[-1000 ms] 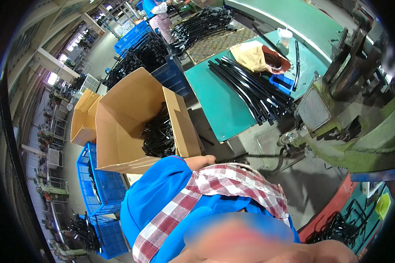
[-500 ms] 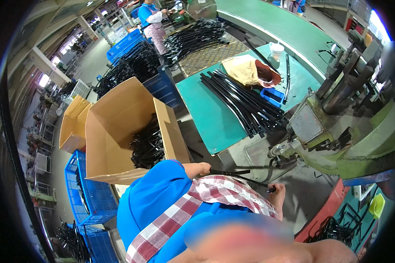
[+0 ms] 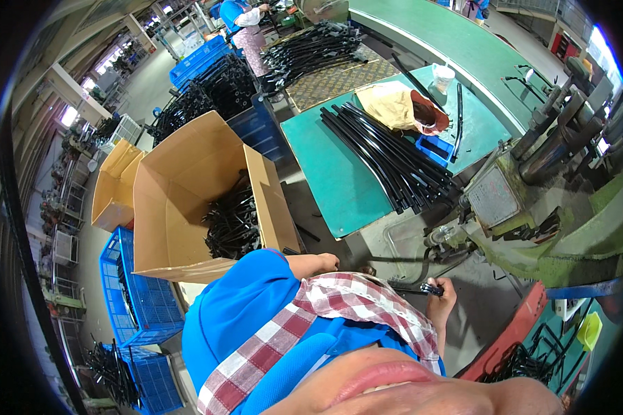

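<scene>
My right hand [image 3: 444, 297] is closed round the end of a thin black tube [image 3: 410, 290] with a dark, shiny fitting on it. The tube runs left until my checked apron hides it. My left hand [image 3: 328, 263], beside the apron's upper edge, has its fingers curled; what they hold, if anything, I cannot make out. Left of that arm stands a large open cardboard box [image 3: 171, 228] with a heap of black tube parts [image 3: 232, 223] inside. On the green table [image 3: 339, 190] ahead lies a bundle of long black tubes [image 3: 387, 155].
A greenish machine [image 3: 533, 207] stands close on the right. A yellow cloth sack [image 3: 387, 104], a small blue tray [image 3: 435, 149] and a plastic cup [image 3: 442, 77] sit on the table. Blue crates [image 3: 145, 304] are at the left. A co-worker [image 3: 246, 31] stands at the back.
The tube's end in my right hand has risen slightly and turned, showing its fitting. My left hand has shifted slightly right, and the rod beside it no longer shows.
</scene>
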